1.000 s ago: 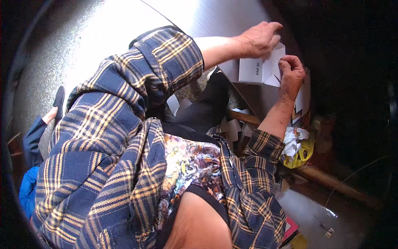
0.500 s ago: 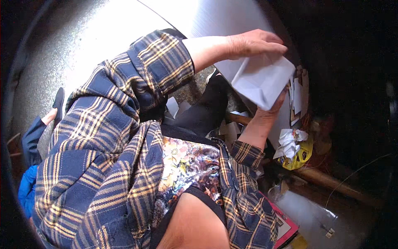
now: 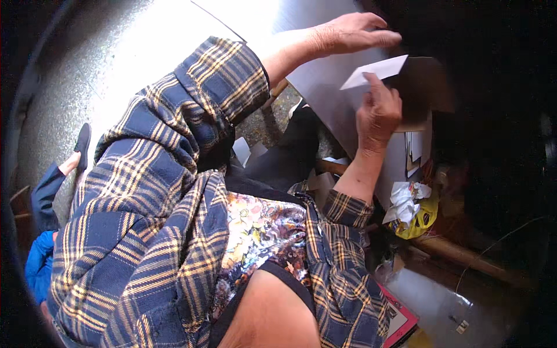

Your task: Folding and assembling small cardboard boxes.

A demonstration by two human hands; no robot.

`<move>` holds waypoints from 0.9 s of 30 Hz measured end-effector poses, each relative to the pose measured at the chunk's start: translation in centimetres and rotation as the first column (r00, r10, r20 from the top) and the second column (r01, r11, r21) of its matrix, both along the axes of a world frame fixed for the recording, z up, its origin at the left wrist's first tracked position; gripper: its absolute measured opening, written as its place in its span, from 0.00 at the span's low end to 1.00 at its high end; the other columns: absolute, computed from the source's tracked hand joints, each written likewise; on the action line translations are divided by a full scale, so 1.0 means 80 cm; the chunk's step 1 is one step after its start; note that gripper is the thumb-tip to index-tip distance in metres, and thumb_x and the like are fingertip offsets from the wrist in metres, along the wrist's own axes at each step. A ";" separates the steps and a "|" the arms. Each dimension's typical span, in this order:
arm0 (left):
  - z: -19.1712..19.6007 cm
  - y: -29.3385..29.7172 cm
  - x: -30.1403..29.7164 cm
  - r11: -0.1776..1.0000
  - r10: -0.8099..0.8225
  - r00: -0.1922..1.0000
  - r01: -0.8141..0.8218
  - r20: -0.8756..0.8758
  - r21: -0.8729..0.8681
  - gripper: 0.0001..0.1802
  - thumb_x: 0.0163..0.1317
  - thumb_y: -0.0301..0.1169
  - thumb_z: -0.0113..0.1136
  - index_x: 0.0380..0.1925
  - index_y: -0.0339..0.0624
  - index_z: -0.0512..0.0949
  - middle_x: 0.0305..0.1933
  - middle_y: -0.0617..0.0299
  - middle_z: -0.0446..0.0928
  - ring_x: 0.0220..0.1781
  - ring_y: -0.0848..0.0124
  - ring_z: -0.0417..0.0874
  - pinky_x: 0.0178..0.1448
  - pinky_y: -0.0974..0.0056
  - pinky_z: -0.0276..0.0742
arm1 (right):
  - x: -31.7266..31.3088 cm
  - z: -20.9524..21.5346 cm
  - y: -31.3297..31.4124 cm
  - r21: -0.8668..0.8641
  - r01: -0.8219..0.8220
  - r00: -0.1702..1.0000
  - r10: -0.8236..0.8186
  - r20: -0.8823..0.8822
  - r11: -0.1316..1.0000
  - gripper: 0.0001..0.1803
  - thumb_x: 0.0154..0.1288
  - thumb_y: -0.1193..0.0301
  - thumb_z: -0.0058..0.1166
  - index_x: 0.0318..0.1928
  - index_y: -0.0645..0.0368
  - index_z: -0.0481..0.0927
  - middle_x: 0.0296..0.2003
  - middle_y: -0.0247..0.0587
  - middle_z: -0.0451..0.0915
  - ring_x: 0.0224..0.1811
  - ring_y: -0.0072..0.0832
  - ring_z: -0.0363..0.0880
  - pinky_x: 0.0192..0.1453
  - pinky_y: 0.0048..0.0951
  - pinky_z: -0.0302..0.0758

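Observation:
My right hand [image 3: 380,113] pinches a white paper piece [image 3: 377,72] at its lower edge and holds it tilted above the grey table top [image 3: 325,95]. Only one narrow white face of the piece shows, so its full shape is hidden. My left hand [image 3: 362,33] reaches across beyond it with the fingers stretched out, thumb apart. Nothing is in that hand, and a gap separates it from the paper piece. Just right of my right hand a brown cardboard box [image 3: 426,84] lies half in shadow.
Papers and card [image 3: 415,151] lean near the table's right side. Below them is a yellow plastic bag [image 3: 420,220] with crumpled white paper [image 3: 402,201]. A wooden bar [image 3: 458,255] runs beneath, and a pink-edged board [image 3: 400,322] lies at the lower right. Another person's shoe [image 3: 84,142] shows far left.
My left hand has let go of the white piece and moved up and away. My right hand has moved up with the piece, which has turned from a broad tray-like view to a narrow face.

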State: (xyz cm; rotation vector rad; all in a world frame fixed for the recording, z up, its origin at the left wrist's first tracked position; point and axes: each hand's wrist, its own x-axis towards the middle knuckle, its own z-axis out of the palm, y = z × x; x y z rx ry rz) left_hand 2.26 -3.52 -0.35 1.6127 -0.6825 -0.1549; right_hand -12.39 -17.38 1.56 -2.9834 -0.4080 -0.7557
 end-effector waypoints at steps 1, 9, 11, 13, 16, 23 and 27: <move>0.009 -0.022 -0.021 0.999 -0.045 0.999 0.045 -0.011 -0.015 0.43 0.53 0.59 0.58 0.59 0.37 0.68 0.60 0.43 0.70 0.61 0.55 0.72 0.66 0.57 0.66 | -0.011 -0.001 -0.011 -0.043 0.033 0.999 -0.033 -0.007 0.999 0.28 0.44 0.84 0.55 0.50 0.52 0.78 0.36 0.45 0.79 0.41 0.42 0.76 0.47 0.37 0.72; -0.013 -0.001 -0.047 0.977 -0.017 0.987 -0.017 0.159 0.212 0.43 0.51 0.51 0.62 0.62 0.38 0.63 0.61 0.42 0.68 0.64 0.51 0.69 0.68 0.55 0.62 | -0.038 0.000 0.000 0.206 -0.060 0.906 -0.033 0.423 0.977 0.20 0.56 0.68 0.60 0.49 0.59 0.76 0.45 0.46 0.75 0.52 0.42 0.71 0.58 0.41 0.67; -0.017 -0.005 -0.051 0.981 -0.014 0.984 -0.021 0.176 0.191 0.42 0.51 0.50 0.62 0.62 0.38 0.63 0.60 0.42 0.69 0.64 0.52 0.69 0.68 0.56 0.63 | -0.050 -0.008 -0.030 0.257 0.035 0.918 -0.133 0.373 0.966 0.36 0.54 0.65 0.60 0.63 0.60 0.64 0.53 0.44 0.69 0.57 0.39 0.66 0.63 0.44 0.62; -0.018 -0.007 -0.055 0.985 -0.014 0.981 -0.020 0.195 0.169 0.41 0.52 0.49 0.61 0.62 0.38 0.63 0.60 0.42 0.69 0.63 0.52 0.70 0.68 0.56 0.63 | -0.052 -0.024 -0.050 0.663 -0.050 0.974 -0.110 0.197 0.747 0.50 0.49 0.50 0.66 0.67 0.61 0.56 0.64 0.46 0.58 0.67 0.39 0.57 0.71 0.40 0.50; -0.015 -0.011 -0.060 0.979 -0.073 0.969 0.025 0.236 0.203 0.40 0.51 0.46 0.61 0.62 0.38 0.62 0.58 0.42 0.71 0.63 0.53 0.70 0.68 0.57 0.63 | -0.054 -0.067 -0.070 0.894 -0.041 0.998 0.066 0.013 0.445 0.57 0.47 0.54 0.68 0.69 0.66 0.47 0.66 0.45 0.55 0.68 0.39 0.54 0.73 0.37 0.44; -0.025 -0.010 -0.055 0.991 -0.076 0.958 0.042 0.278 0.123 0.27 0.57 0.25 0.42 0.60 0.40 0.61 0.55 0.38 0.70 0.61 0.45 0.68 0.65 0.50 0.63 | -0.038 -0.081 -0.061 0.955 0.168 0.983 0.030 -0.180 0.243 0.40 0.48 0.71 0.65 0.63 0.60 0.63 0.56 0.41 0.69 0.53 0.32 0.71 0.64 0.31 0.63; -0.008 -0.005 -0.060 0.985 -0.022 0.976 -0.016 0.216 0.172 0.23 0.59 0.27 0.44 0.57 0.41 0.66 0.48 0.41 0.75 0.53 0.44 0.75 0.58 0.48 0.69 | -0.033 -0.093 -0.041 0.937 0.158 0.986 -0.005 -0.165 0.312 0.39 0.47 0.72 0.65 0.61 0.61 0.64 0.54 0.40 0.70 0.53 0.32 0.70 0.63 0.31 0.64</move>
